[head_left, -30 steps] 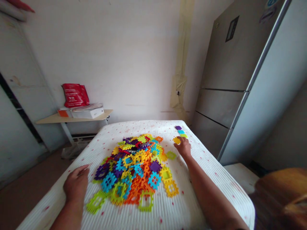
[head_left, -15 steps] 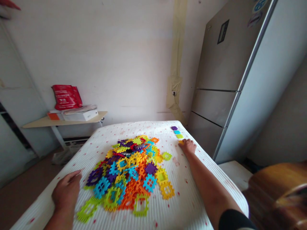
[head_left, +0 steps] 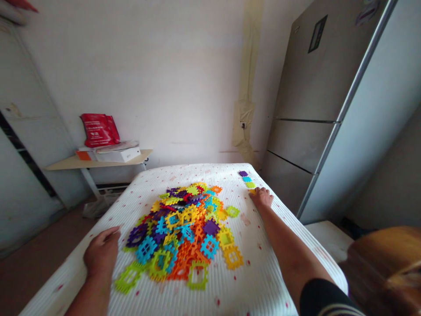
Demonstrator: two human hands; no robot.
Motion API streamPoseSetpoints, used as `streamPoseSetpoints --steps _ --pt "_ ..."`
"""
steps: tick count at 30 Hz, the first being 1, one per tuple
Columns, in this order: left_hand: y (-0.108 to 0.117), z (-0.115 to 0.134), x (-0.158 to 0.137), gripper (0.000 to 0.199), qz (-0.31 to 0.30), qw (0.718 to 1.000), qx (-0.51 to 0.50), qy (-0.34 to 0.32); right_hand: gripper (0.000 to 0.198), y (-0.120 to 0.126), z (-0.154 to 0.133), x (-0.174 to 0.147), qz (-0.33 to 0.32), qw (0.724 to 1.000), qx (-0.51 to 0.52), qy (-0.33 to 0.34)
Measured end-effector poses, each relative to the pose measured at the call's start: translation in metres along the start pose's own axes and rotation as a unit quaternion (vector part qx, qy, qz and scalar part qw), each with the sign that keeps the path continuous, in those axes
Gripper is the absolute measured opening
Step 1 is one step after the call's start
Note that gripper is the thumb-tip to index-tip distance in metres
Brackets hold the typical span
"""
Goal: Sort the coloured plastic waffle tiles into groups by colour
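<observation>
Interlocking plastic pieces, assorted: one large heap point(head_left: 198, 231) in orange, yellow, blue, purple, lime and red, piled at the middle of a desk point(head_left: 158, 303) that is covered in white ribbed cloth marked with small red spots. Along the heap's edges are placed a lime window piece point(head_left: 128, 277) at the near left, a lime frame point(head_left: 198, 275) at the near side, and a yellow window piece point(head_left: 233, 256) at the right; a lime ring-like piece point(head_left: 233, 211) is laid at the far right edge. Row of small pieces, near the desk's far right corner, arranged in order from the far end: one purple piece point(head_left: 243, 174), one blue piece point(head_left: 247, 179), one green piece point(head_left: 250, 185), one yellow piece point(head_left: 252, 191), the last partly covered by the right hand point(head_left: 262, 197). The yellow piece is touched by that hand's fingers; whether it is gripped or only pressed cannot be told. The left hand point(head_left: 102, 250) is held loosely half-curled and unclosed, to the left of the heap and apart from it. Beyond, a red bag point(head_left: 98, 130) and a white box point(head_left: 120, 155) are carried by a side table point(head_left: 66, 165); at the right, a grey refrigerator point(head_left: 302, 87) is stood.
</observation>
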State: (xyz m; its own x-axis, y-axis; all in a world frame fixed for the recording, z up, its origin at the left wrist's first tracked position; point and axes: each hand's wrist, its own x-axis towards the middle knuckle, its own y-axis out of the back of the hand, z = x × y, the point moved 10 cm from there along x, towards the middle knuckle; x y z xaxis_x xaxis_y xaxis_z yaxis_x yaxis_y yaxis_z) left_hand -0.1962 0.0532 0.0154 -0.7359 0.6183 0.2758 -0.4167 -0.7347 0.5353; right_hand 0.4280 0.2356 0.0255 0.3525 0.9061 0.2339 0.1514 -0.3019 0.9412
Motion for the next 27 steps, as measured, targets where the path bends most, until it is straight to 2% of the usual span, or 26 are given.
streamPoseSetpoints --steps 9,15,18,22,27 --pt "0.002 -0.001 -0.002 0.036 0.004 1.000 -0.011 0.011 0.041 0.000 -0.003 -0.003 0.001 1.000 0.010 0.009" --pt "0.001 0.000 -0.001 0.038 0.000 1.000 -0.019 0.012 0.047 0.018 0.017 -0.014 0.066 0.989 0.129 -0.026" --pt "0.000 0.000 -0.001 0.036 0.000 1.000 -0.020 0.012 0.044 0.020 0.016 -0.021 0.061 0.986 0.158 0.002" --pt "0.001 0.001 -0.002 0.033 0.001 1.000 -0.018 0.013 0.036 0.018 -0.015 -0.035 0.039 0.976 0.194 0.086" --pt "0.001 0.005 -0.003 0.033 -0.006 1.000 -0.014 0.007 0.033 0.011 -0.083 -0.062 -0.004 0.953 0.225 0.203"
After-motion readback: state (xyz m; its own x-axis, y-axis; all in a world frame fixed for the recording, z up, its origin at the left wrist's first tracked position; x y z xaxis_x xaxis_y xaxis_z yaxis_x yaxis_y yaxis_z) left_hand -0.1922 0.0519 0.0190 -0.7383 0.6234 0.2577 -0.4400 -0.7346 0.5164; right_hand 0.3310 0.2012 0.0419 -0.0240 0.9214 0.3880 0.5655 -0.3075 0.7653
